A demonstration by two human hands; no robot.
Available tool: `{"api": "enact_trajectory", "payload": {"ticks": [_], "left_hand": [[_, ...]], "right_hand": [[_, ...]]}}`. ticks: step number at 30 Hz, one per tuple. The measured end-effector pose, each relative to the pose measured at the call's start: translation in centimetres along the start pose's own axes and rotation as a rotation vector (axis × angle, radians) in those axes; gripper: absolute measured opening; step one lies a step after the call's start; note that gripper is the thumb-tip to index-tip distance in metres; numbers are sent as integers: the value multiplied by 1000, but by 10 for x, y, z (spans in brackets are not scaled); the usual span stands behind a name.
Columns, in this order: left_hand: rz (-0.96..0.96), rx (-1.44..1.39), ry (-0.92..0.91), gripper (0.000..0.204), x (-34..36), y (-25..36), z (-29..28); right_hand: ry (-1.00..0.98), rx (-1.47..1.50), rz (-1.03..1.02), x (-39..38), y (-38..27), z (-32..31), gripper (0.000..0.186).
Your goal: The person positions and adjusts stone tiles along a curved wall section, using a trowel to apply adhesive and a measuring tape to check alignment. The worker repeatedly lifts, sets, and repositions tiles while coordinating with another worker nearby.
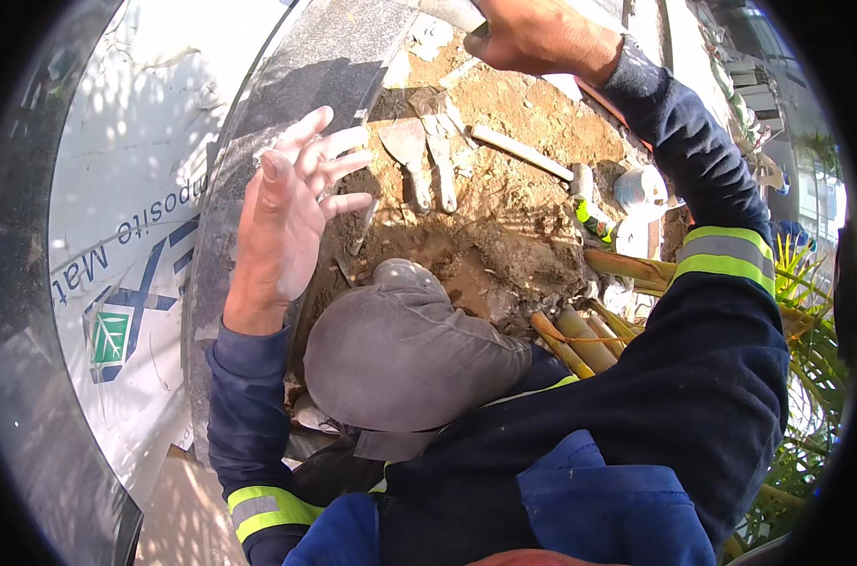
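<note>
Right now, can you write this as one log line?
left hand: open, empty | right hand: gripping pale object | dirt: scrapers, wooden-handled tool

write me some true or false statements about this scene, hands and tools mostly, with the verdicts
1. The left hand is open and empty. True.
2. The right hand holds the wooden handle. False: that handle lies on the soil; the hand grips a pale object, partly cut off by the top edge.
3. Two flat-bladed tools lie side by side on the soil. True.
4. Both sleeves are plain, without bands. False: they are dark blue with yellow-green and grey bands.
5. Green leaves show at the picture's right. True.
</note>
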State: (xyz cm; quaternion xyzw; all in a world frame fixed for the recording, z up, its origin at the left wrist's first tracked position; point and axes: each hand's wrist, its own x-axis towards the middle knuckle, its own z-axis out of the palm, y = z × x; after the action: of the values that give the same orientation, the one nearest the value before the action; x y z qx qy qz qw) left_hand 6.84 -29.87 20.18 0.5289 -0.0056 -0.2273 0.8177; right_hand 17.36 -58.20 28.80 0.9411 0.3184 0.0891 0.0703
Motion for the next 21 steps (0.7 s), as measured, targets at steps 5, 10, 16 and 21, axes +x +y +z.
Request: {"api": "enact_trajectory", "payload": {"ticks": [5, 10, 16, 21], "left_hand": [[-177, -249, 10, 88, 5, -42, 26], [-344, -424, 97, 54, -3, -136, -6], [-182, -404, 303, 29, 31, -265, -8], [-217, -297, 527, 29, 42, -317, -71]], "right_hand": [[-384, 211, -96, -43, -94, 84, 65], [-450, 181, -125, -72, -117, 165, 75], [-212, 47, -160, -140, -104, 295, 70], [-177, 474, 634, -167, -58, 313, 78]]}}
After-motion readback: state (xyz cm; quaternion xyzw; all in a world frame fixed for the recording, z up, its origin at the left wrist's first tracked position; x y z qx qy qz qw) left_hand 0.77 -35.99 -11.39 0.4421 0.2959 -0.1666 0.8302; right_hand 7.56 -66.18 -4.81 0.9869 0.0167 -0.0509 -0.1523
